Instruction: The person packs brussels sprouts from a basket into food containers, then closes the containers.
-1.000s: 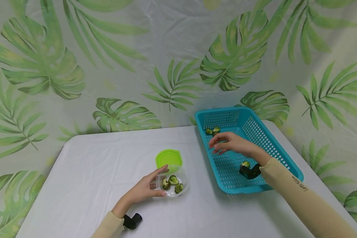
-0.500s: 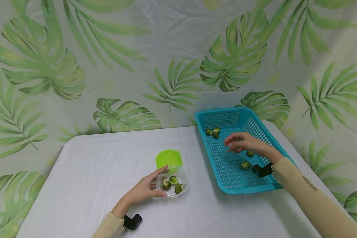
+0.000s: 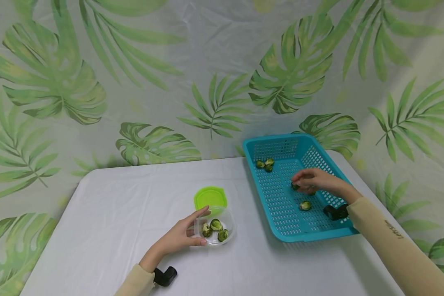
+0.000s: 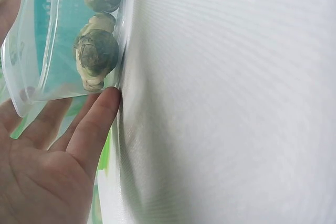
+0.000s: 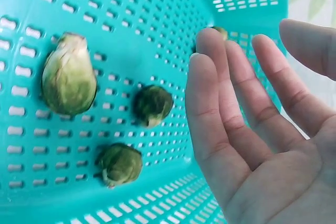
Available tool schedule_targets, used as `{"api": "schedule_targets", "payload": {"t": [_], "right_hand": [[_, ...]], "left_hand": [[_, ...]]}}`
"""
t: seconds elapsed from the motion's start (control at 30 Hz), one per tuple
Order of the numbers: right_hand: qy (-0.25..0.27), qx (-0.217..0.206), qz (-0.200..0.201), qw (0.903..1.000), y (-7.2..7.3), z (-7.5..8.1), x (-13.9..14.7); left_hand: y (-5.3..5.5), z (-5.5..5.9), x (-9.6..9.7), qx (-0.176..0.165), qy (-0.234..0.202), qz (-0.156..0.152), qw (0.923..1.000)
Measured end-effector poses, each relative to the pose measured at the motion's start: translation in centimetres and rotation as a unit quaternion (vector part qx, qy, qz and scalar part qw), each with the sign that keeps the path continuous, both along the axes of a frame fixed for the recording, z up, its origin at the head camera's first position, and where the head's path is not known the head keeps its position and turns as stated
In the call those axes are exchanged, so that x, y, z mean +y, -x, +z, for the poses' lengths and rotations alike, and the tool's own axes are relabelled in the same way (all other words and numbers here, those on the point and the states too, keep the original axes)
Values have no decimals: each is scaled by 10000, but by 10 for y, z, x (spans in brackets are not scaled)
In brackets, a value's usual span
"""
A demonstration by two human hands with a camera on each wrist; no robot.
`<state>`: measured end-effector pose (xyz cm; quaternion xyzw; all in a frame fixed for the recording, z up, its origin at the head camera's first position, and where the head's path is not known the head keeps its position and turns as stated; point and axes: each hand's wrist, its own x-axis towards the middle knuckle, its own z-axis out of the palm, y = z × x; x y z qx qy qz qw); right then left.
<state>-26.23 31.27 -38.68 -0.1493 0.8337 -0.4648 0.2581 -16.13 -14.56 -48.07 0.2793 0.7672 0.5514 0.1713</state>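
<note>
My left hand (image 3: 175, 237) holds a clear plastic container (image 3: 229, 224) from its left side, thumb in front and fingers behind. Three Brussels sprouts (image 3: 216, 225) lie inside it; the left wrist view shows the fingers (image 4: 94, 124) against the container's wall. Over the blue perforated basket (image 3: 262, 201) hovers my right hand (image 3: 316, 181), its fingers loosely bent and nothing in them. Below that hand the right wrist view shows a pale, longish sprout (image 5: 69, 80), a dark round sprout (image 5: 153, 105) and another green sprout (image 5: 121, 164) on the basket floor.
A bright green lid (image 3: 209, 196) lies just behind the container, partly seen through it. Three more Brussels sprouts (image 3: 268, 167) sit in the basket's far left corner. White cloth (image 3: 133, 205) covers the table, with a leaf-patterned curtain (image 3: 155, 82) behind.
My right hand has moved right across the basket, away from the far left sprouts, and a sprout now shows by its fingertips. My left hand and the container have stayed put.
</note>
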Motion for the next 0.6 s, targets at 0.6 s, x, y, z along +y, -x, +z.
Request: {"api": "schedule_targets", "payload": {"t": [0.6], "right_hand": [[-757, -894, -66, 9931, -1, -10, 14]], "left_hand": [[-1, 2, 1, 2, 84, 74, 9999]]}}
